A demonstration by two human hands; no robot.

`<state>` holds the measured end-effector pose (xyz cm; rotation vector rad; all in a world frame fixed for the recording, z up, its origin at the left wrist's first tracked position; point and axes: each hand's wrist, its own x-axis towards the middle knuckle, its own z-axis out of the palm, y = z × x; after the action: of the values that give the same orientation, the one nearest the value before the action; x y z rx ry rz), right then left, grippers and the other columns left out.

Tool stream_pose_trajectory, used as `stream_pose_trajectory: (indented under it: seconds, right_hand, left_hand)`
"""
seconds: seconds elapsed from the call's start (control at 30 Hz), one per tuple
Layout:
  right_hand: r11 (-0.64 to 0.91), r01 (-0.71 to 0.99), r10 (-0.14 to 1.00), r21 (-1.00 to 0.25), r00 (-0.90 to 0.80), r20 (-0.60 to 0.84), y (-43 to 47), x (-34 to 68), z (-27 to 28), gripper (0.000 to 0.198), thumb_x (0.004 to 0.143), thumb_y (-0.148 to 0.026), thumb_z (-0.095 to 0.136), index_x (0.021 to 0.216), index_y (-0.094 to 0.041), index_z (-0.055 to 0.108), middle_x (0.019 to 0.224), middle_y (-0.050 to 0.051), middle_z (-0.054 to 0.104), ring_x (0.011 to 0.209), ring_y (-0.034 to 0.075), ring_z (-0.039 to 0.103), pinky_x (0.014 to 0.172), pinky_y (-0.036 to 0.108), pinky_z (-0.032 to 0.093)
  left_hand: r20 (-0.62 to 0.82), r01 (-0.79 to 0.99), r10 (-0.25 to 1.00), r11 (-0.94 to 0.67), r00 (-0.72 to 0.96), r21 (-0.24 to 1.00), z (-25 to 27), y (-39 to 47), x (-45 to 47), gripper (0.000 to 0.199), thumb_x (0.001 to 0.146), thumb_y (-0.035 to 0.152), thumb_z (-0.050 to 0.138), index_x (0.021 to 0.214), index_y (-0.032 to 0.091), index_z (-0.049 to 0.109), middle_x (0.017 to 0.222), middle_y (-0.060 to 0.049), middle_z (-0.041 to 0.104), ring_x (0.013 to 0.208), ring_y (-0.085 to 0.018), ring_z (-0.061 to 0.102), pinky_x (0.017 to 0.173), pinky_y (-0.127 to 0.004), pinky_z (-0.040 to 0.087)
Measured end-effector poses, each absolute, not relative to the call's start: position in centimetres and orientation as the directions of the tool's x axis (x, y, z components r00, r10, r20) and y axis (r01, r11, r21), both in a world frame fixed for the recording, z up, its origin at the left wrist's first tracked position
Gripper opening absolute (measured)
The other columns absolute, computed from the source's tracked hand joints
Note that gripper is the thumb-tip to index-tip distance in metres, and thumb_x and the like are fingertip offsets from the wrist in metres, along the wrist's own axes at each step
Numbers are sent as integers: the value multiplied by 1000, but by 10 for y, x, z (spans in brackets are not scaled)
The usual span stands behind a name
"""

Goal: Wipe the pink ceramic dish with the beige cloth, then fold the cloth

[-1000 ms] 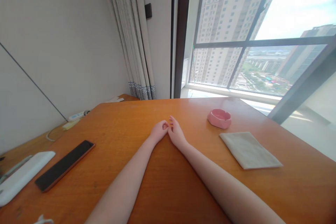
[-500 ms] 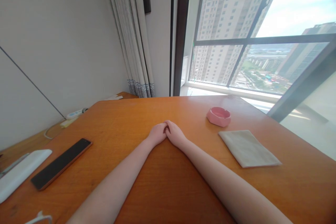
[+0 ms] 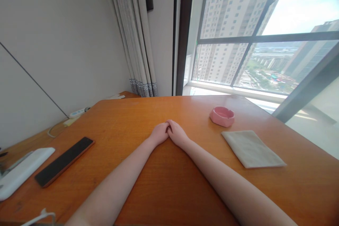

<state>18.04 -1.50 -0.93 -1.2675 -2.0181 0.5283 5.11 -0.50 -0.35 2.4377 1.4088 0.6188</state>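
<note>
My left hand (image 3: 159, 132) and my right hand (image 3: 178, 135) are clasped together on the wooden table (image 3: 159, 197), with the fingers closed around each other. No object shows in either hand; the undersides of the fingers are hidden. To the right of my right hand lies a folded grey-beige cloth (image 3: 253, 148). Just beyond the cloth sits a pink ashtray (image 3: 222, 117) with angled sides. On the left of my left hand a black smartphone (image 3: 65, 161) rests face up. Neither hand touches the cloth, the ashtray or the phone.
A long white object (image 3: 26, 173) lies at the far left, past the phone. A white cable (image 3: 39, 216) curls at the near left edge. A power strip (image 3: 78, 113) lies by the wall. Beyond the table are a curtain (image 3: 143, 42) and a large window (image 3: 225, 40).
My hands stay clasped in the same place on the table. The camera view has shifted slightly, and the things on the table have not moved.
</note>
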Motion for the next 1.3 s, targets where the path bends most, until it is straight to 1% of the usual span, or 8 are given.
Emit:
stream_pose_trajectory:
  seconds: [0.2,0.53,0.9,1.03,1.17,1.23,1.3]
  right_hand:
    - [446,622,895,-644,-301,330,-13,180,-11,32,78,-10,38,106,-17,52,103,9,61,99,18,54,91,32,40]
    - [441,635,897,-634,-300,325,-15,181,-8,32,78,-10,38,106,-17,52,102,9,60,98,17,53,90,31,40]
    - [438,643,898,-628,-292,329,-15,181,-9,32,79,-11,38,107,-18,52,103,8,60,100,18,53,90,33,40]
    - [439,669,897,-600,-281,342,-16,181,-9,32,79,-11,39,108,-17,52,105,9,60,102,19,53,92,34,39]
    - [434,684,900,-586,-299,317,-18,178,-10,34,80,-11,38,109,-17,52,105,9,61,102,19,53,92,35,40]
    - [436,720,894,-540,-279,351,-18,181,-6,32,80,-13,40,108,-18,53,109,10,60,107,21,52,98,41,35]
    - [436,789,856,-433,-216,470,-17,193,3,31,81,-17,43,109,-19,54,123,12,53,120,25,43,106,51,22]
  left_hand:
    - [229,767,867,-498,442,404,-2,-5,52,26,75,15,46,95,17,62,97,-9,69,88,-22,63,74,-29,46]
    - [227,754,868,-497,442,429,-1,-6,52,25,74,15,46,92,17,62,94,-8,69,87,-21,63,73,-28,46]
    - [197,766,884,-465,423,443,4,-9,53,26,75,15,47,96,17,63,97,-8,69,90,-22,63,76,-29,46]
    - [215,768,877,-480,430,423,3,-9,53,26,76,16,46,96,17,63,97,-8,69,88,-22,63,74,-30,47]
    - [239,748,863,-505,445,431,1,-8,53,27,75,15,46,96,18,63,97,-8,69,87,-21,63,74,-28,46]
    - [250,728,855,-519,456,448,1,-8,53,24,76,17,47,94,18,63,93,-6,69,83,-20,62,71,-27,45]
    - [256,719,856,-517,449,464,2,-8,53,20,79,21,46,89,18,62,84,-5,68,75,-18,61,66,-26,43]
